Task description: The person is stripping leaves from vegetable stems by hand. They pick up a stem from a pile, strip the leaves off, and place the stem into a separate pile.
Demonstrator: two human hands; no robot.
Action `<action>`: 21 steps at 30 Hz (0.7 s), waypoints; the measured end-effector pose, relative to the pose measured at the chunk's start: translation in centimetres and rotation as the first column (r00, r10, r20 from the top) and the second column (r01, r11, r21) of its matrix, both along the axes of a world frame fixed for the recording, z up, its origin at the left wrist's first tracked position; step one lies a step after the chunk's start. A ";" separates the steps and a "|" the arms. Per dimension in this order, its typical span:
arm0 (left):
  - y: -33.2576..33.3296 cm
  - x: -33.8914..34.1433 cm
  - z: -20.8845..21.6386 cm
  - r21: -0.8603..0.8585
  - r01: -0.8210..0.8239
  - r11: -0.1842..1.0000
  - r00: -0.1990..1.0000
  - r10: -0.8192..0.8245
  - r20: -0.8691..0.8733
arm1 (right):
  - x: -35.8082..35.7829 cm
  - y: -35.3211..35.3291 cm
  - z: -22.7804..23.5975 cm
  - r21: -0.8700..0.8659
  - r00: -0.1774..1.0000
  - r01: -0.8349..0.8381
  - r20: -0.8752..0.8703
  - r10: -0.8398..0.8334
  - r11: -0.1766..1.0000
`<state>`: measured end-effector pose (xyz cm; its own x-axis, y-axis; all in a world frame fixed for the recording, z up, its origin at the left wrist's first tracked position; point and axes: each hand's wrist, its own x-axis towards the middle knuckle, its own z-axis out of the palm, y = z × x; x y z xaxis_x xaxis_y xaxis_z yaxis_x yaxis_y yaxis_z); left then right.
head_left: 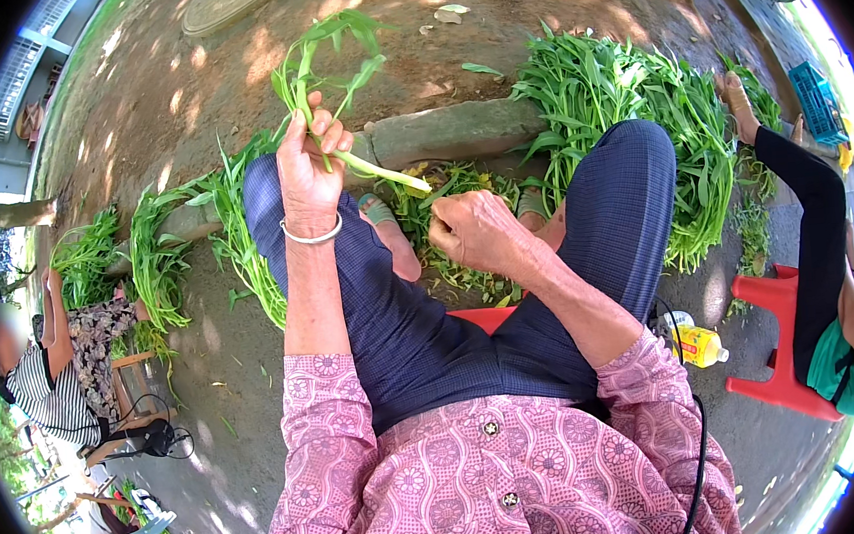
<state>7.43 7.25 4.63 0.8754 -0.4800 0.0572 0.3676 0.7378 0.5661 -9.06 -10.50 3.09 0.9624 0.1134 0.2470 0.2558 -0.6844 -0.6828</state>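
Note:
My left hand (311, 171), with a pale bangle at the wrist, is closed around a stalk of water spinach (379, 172). Its leafy end curls up above my fingers, and its thick, pale cut end points right. Just below that cut end is my right hand (484, 232), its fingers curled together; whether anything is pinched in them is hidden. Loose leaves and trimmings (462, 264) lie on the ground between my feet. A large heap of water spinach (625, 101) rests beyond and beside my right knee. Another bunch (243, 226) lies by my left knee.
A stone kerb (457, 132) runs ahead of my feet. At right are a yellow bottle (699, 346), a red stool (779, 340) with a seated person (813, 196), and a blue crate (817, 101). Another person (55, 387) sits at left near more greens (157, 253).

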 end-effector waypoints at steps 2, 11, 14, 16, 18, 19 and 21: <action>0.1 0.3 -0.2 -0.074 0.029 0.997 0.999 -0.031 -0.019 | 0.0 -0.5 -0.2 -0.065 0.995 -0.007 -0.095 0.000 0.998; 0.2 -0.4 0.4 -0.122 0.081 0.989 0.995 -0.086 -0.042 | 0.3 -2.6 -0.7 -0.016 0.992 0.087 0.094 -0.085 0.996; 0.0 -1.1 0.5 -0.109 0.100 0.989 0.994 -0.103 -0.022 | 0.9 -2.2 0.8 0.078 0.974 0.212 -0.095 -0.204 0.974; -0.6 -1.8 0.8 -0.021 0.089 0.996 0.996 -0.090 -0.023 | 1.2 -2.6 1.2 0.114 0.968 0.249 -0.064 -0.243 0.962; -1.2 -2.6 1.0 0.058 0.101 0.993 0.995 -0.101 -0.004 | 1.6 -3.0 1.2 0.164 0.957 0.286 0.011 -0.291 0.944; -1.4 -3.0 1.1 0.102 0.086 0.991 0.996 -0.086 0.000 | 1.9 -3.2 1.1 0.190 0.944 0.306 0.067 -0.324 0.933; -1.5 -3.4 1.3 0.137 0.090 0.986 0.995 -0.094 0.024 | 2.4 -3.7 1.2 0.258 0.916 0.342 0.124 -0.382 0.904</action>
